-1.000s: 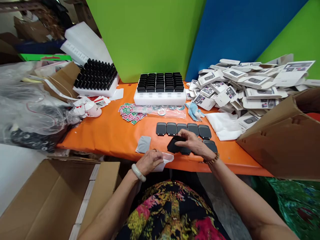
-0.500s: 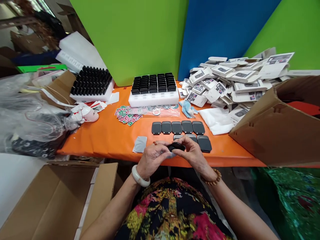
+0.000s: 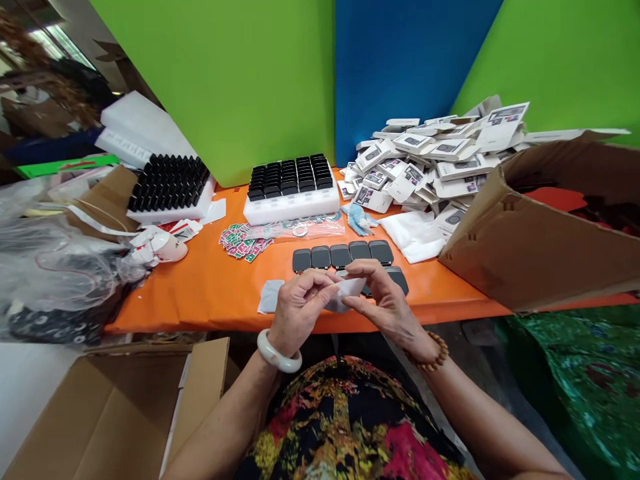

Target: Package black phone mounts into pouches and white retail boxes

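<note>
My left hand (image 3: 304, 303) pinches a small, thin, pale-grey pouch-like piece (image 3: 346, 293) above the front edge of the table. On its other side, the thumb and forefinger of my right hand (image 3: 383, 300) hold the same piece. Whether anything is inside it I cannot tell. Just beyond my hands lie flat black square devices with rounded corners (image 3: 340, 256), set in two rows; my fingers hide part of the nearer row. Left of my left hand, another pale-grey piece (image 3: 271, 296) lies flat on the orange table cover (image 3: 200, 293).
White foam trays of upright black pieces stand at the back centre (image 3: 293, 208) and left (image 3: 167, 215). Small red and green cards (image 3: 245, 241) lie nearby. White boxes (image 3: 420, 160) are heaped at the back right. A large cardboard box (image 3: 475, 247) stands at the right, another (image 3: 115, 400) below left.
A black device showed between my fingers before; now the pale-grey piece shows there, raised and spread, with the device out of sight. My right fingers have parted wider. The view has shifted.
</note>
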{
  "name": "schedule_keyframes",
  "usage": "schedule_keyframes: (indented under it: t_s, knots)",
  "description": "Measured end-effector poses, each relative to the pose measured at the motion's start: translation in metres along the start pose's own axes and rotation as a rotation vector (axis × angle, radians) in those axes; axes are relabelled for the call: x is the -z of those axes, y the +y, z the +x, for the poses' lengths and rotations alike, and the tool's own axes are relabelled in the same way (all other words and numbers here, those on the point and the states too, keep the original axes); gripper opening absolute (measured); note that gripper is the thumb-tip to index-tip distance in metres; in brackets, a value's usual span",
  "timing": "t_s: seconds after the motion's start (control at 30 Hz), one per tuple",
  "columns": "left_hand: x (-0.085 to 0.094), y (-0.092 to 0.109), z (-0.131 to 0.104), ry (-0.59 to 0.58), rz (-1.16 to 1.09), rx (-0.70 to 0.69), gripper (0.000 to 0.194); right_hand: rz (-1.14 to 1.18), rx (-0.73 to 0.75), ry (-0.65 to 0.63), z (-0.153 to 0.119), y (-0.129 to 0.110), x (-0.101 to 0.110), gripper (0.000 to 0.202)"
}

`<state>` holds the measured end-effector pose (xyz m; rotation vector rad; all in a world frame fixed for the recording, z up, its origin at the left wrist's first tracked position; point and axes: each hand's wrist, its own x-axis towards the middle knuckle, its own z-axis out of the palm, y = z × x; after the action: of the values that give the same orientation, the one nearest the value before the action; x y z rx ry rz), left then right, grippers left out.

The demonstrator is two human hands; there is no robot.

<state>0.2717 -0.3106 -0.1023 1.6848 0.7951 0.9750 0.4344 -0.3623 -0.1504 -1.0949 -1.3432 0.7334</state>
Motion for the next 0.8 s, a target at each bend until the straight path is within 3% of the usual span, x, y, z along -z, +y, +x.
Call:
schedule_keyframes:
  t_s: [0.1,0.2,0.27,0.4,0.5,0.6,0.67,0.73,0.8]
  knots:
    - [-0.002,-0.001,0.005,-0.040,-0.025,-0.048,0.012,-0.069,-0.016,-0.010,0.004,-0.001,0.004,0.043]
    - [-0.003,-0.005,0.010,-0.049,-0.023,-0.089,0.011,-0.029,-0.156,-0.082,0.009,0.004,0.004,0.023]
    - [-0.002,-0.011,0.010,0.076,0.036,-0.134,0.007,0.038,-0.246,-0.085,0.012,0.007,0.002,0.023]
    - [-0.002,-0.026,-0.006,0.472,0.278,-0.233,0.011,0.191,-0.393,0.052,0.017,0.012,-0.008,0.030]
    - [-0.007,-0.039,-0.027,0.443,0.284,-0.034,0.022,0.327,-0.486,0.066,0.018,0.018,-0.018,0.037]
    - [-0.011,-0.053,-0.040,0.297,0.009,0.275,0.035,0.423,-0.541,0.032,0.018,0.027,-0.029,0.039]
    - [-0.010,-0.062,-0.043,0.228,-0.215,0.405,0.035,0.410,-0.547,-0.010,0.018,0.031,-0.036,0.038]
    - [-0.007,-0.068,-0.043,0.197,-0.368,0.475,0.032,0.258,-0.470,0.013,0.019,0.031,-0.039,0.032]
    - [-0.003,-0.072,-0.042,0.189,-0.448,0.520,0.033,-0.015,-0.272,0.142,0.021,0.028,-0.039,0.026]
